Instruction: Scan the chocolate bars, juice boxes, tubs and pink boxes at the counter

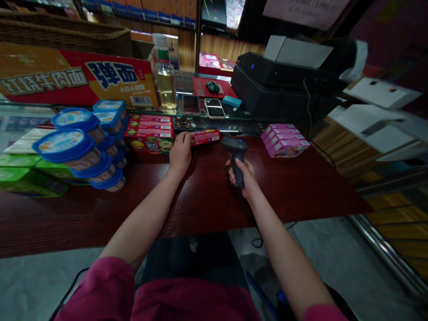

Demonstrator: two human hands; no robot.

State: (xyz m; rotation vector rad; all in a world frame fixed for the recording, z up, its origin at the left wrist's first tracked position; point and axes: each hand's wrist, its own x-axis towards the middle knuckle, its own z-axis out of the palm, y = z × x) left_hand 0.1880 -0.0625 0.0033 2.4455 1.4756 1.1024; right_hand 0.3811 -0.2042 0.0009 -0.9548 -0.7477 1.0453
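My left hand (pixel 181 151) is closed on one end of a small red box (pixel 206 136) that lies on the dark red wooden counter (pixel 207 200). My right hand (pixel 241 176) grips the handle of a black barcode scanner (pixel 235 151), whose head points toward the red box. Just left of my left hand sits a stack of red and green boxes (pixel 150 133).
Blue-lidded tubs (pixel 83 142) are stacked at the left beside green packs (pixel 23 174). Pink boxes (pixel 284 140) lie at the right. Behind are a large noodle carton (pixel 76 78), a bottle (pixel 166 84), two phones (pixel 203 107) and a black register printer (pixel 281 84).
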